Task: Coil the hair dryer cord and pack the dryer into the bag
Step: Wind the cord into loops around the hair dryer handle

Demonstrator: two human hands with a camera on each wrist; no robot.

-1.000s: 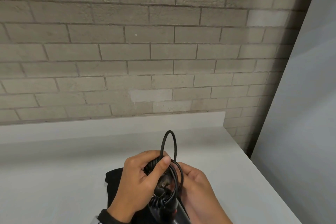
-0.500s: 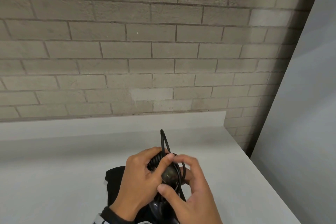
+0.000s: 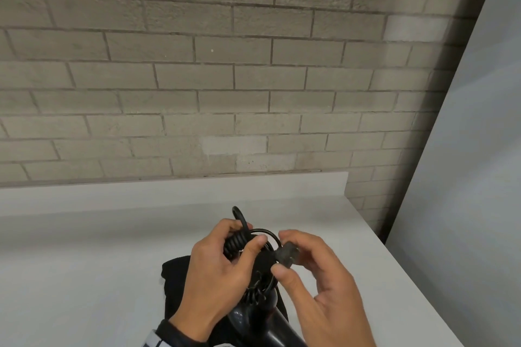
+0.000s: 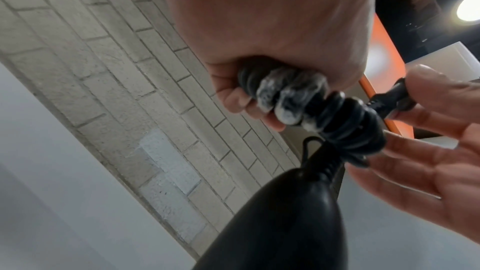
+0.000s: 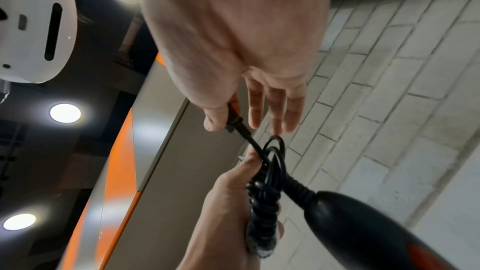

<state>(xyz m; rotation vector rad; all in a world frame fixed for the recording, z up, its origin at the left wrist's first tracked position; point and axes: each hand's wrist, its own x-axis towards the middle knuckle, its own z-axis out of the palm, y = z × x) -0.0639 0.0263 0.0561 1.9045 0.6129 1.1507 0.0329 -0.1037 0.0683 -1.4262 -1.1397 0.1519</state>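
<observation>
My left hand (image 3: 225, 259) grips the coiled black cord (image 3: 236, 244) bundled at the end of the black hair dryer's handle (image 3: 270, 327); the same bundle (image 4: 345, 122) shows under its fingers in the left wrist view. My right hand (image 3: 318, 276) pinches the cord's plug (image 3: 287, 255) between thumb and forefinger, just right of the coil, its other fingers straight. The plug (image 5: 235, 121) leads by a short cord stretch into the coil (image 5: 267, 198) beside the dryer handle (image 5: 363, 225). A black bag (image 3: 176, 279) lies on the white counter under my hands, mostly hidden.
The white counter (image 3: 84, 276) ends at a low backsplash under a grey brick wall (image 3: 225, 93). A pale panel (image 3: 465, 177) stands at the right, past the counter's right edge.
The tall cord loop above the coil has shrunk to a small one. My right hand has come from behind the bundle to its right side and now pinches the plug.
</observation>
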